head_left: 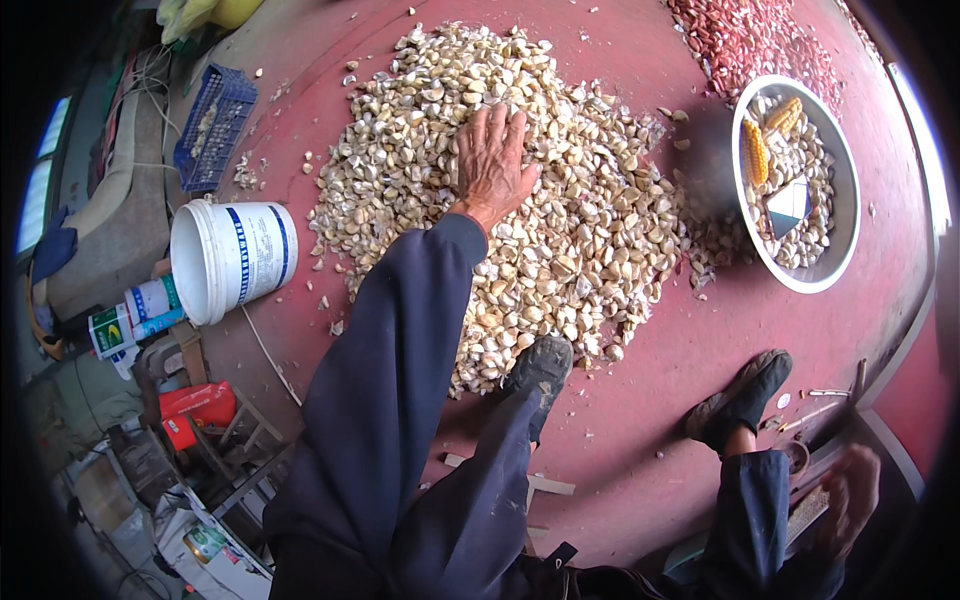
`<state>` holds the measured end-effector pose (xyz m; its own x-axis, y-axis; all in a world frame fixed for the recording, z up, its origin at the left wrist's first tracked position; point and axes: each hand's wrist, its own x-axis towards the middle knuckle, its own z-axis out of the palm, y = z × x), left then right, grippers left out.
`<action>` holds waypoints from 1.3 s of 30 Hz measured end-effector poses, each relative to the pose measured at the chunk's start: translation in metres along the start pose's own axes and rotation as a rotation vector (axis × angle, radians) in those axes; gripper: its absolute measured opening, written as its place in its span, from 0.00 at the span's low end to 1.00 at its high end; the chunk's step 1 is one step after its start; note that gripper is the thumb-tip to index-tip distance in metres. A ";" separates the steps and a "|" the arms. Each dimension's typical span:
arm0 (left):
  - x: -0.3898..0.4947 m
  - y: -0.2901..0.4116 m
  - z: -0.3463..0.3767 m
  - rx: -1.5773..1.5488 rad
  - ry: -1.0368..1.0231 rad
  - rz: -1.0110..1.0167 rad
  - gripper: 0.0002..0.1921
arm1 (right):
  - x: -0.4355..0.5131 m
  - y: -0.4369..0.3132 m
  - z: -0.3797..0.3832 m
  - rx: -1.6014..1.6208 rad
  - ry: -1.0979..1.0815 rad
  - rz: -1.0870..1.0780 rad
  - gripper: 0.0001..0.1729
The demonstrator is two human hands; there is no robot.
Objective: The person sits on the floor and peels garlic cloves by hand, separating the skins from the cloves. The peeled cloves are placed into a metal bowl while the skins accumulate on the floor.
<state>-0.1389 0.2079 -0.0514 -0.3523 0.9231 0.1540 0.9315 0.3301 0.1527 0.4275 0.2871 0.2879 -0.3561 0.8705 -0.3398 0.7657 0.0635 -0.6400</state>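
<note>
A broad heap of loose garlic cloves (592, 255) spreads over the red floor (622, 435). My left hand (495, 161) lies palm down on the upper middle of this heap, fingers slightly apart, holding nothing visible. Down at the lower right, my right hand (851, 495) is raised beside my right knee, away from the cloves. It is blurred, its fingers loosely extended, and I see nothing in it. Right of the heap is a metal basin (853, 187) with more cloves, two corn cobs (756, 154) and a dark-edged reflective flat object (789, 208) inside.
My shoe (541, 367) touches the heap's near edge. Small red kernels (757, 45) cover the floor at top right. On the left are a blue plastic crate (211, 135), a white bucket (259, 259) on its side, several cans (124, 319) and a red bag (199, 409).
</note>
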 end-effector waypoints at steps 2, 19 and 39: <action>0.008 -0.004 0.005 0.017 0.026 -0.081 0.43 | -0.019 -0.041 0.015 0.013 -0.086 0.050 0.28; -0.041 0.072 0.030 -0.240 -0.153 0.008 0.26 | -0.038 -0.102 0.055 0.339 -0.400 0.238 0.16; -0.098 0.042 0.000 -0.408 -0.107 0.020 0.15 | -0.029 -0.107 0.072 0.362 -0.478 0.318 0.19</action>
<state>-0.0648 0.1311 -0.0602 -0.3027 0.9511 0.0617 0.8184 0.2263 0.5282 0.3173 0.2201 0.3161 -0.4041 0.5032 -0.7639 0.6746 -0.4001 -0.6203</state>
